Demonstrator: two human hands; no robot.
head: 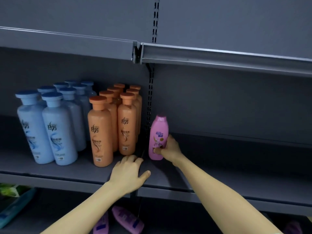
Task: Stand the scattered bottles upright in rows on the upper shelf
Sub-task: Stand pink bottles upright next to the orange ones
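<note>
A pink bottle (157, 132) stands upright at the left end of the right-hand shelf section (236, 166). My right hand (168, 149) grips its lower half, thumb across the front. My left hand (130, 173) rests flat on the shelf board beside it, fingers relaxed, holding nothing. Rows of blue bottles (50, 125) and orange bottles (111, 125) stand upright on the left shelf section. Purple bottles (126, 220) lie scattered on the lower shelf, partly hidden by my left arm.
A slotted upright post (150, 102) divides the two shelf sections. Another shelf edge (219, 56) hangs overhead. A teal packet (15, 205) lies at the lower left. Another purple bottle (293, 228) shows at the lower right corner.
</note>
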